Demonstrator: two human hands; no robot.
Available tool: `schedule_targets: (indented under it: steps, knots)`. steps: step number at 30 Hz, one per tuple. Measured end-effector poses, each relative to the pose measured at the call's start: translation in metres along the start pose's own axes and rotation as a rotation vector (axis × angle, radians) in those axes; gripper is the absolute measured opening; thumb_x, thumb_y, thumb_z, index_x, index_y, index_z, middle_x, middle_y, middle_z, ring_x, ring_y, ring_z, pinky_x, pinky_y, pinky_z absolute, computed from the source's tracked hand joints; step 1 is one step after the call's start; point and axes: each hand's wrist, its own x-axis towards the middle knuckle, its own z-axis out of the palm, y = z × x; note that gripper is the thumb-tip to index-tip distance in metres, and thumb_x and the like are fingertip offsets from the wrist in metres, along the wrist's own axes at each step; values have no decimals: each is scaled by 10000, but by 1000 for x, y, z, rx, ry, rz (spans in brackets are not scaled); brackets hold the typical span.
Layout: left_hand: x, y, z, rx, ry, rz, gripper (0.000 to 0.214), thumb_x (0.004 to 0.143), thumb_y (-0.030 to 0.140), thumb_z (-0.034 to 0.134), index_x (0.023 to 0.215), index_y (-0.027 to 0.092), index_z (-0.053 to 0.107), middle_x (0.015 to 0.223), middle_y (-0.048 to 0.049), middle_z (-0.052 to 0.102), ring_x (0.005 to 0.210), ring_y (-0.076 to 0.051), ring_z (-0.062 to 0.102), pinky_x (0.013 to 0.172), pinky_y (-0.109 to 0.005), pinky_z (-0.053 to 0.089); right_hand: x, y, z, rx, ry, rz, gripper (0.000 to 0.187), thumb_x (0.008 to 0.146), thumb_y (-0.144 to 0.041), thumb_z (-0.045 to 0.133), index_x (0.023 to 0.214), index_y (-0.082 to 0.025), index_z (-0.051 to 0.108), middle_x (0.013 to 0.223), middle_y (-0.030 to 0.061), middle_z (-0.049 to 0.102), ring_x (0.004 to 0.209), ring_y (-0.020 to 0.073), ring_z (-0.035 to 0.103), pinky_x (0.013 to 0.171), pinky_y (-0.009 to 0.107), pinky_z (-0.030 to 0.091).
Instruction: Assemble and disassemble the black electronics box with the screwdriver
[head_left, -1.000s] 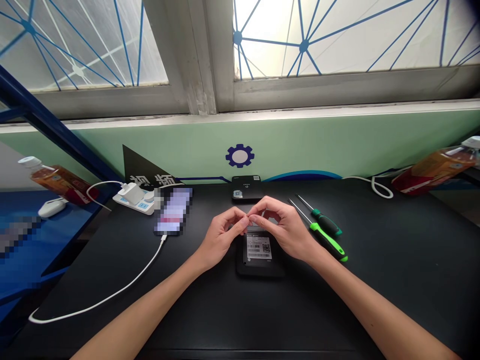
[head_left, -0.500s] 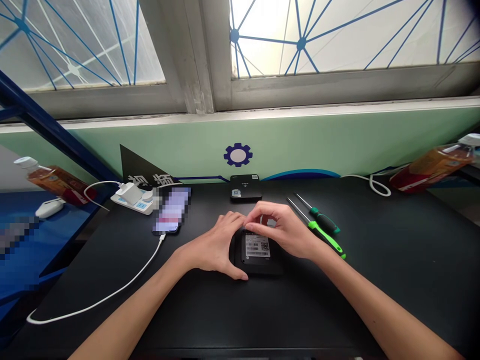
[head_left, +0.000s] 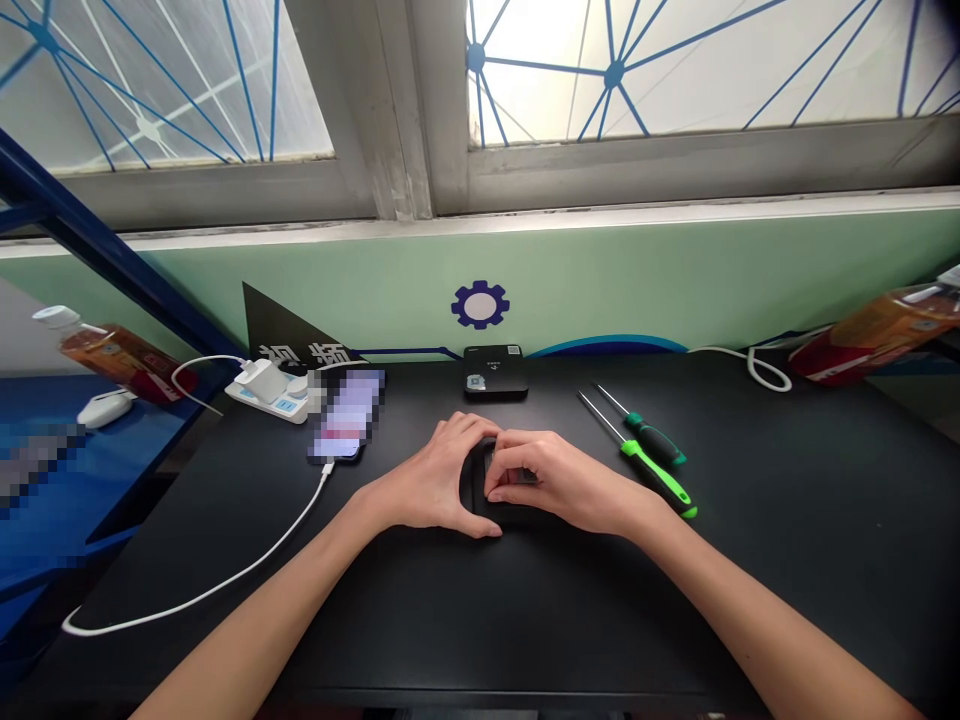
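Black table (head_left: 450, 620), front edge nearest. Both bare hands at the middle of it, over a flat black device (head_left: 477, 488) lying on the tabletop, mostly covered by them. Left hand (head_left: 431, 483) spread in a wide C around the device's left side, thumb at the near edge, fingers toward the far edge. Right hand (head_left: 559, 483) over the device top, thumb and index tips pinched together at its surface; cannot tell if anything small sits between them. White cable (head_left: 262, 563) loops across the table's left side, plugged into a phone (head_left: 349, 415), screen pixelated. Right of the hands, two screwdrivers side by side, tips pointing away: bright green-and-black one (head_left: 660, 480) nearer, dark green one (head_left: 656, 438) just beyond. Past the phone's left, white power strip (head_left: 285, 405) with white charger (head_left: 264, 382) on it. Second black device (head_left: 496, 373) flat beyond the hands, near the wall. Drink bottles at both sides, left one (head_left: 127, 362), right one (head_left: 877, 335). Behind: green wall panel (head_left: 637, 285) with gear graphic (head_left: 480, 305), then grey window frame (head_left: 405, 110).
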Motion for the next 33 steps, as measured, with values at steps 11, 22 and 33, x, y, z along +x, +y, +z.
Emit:
schedule_targets:
  steps: [11, 22, 33]
  knots:
    - [0, -1, 0, -19, 5, -2, 868, 698, 464, 1090, 1417, 310, 628, 1457, -112, 652, 1373, -398, 575, 1164, -573, 514, 0, -2, 1, -51, -29, -11, 93, 1093, -240, 810, 1009, -262, 842, 1094, 30, 772, 885, 201, 707, 745, 313, 498]
    - [-1, -3, -1, -15, -5, -2, 938, 702, 482, 1096, 1483, 318, 602, 1475, -116, 634, 1377, -395, 562, 1191, -582, 500, 0, -3, -5, 97, 40, 28, 215, 1151, -386, 729, 1074, -255, 882, 987, 31, 791, 813, 199, 696, 719, 312, 501]
    - [-3, -1, -4, 2, -12, -10, 978, 728, 498, 1081, 1555, 337, 584, 1517, -127, 617, 1438, -423, 543, 1243, -631, 458, -5, -6, -15, -142, 519, 242, 426, 1132, -464, 706, 774, -235, 728, 697, 11, 712, 634, 203, 619, 638, 366, 441]
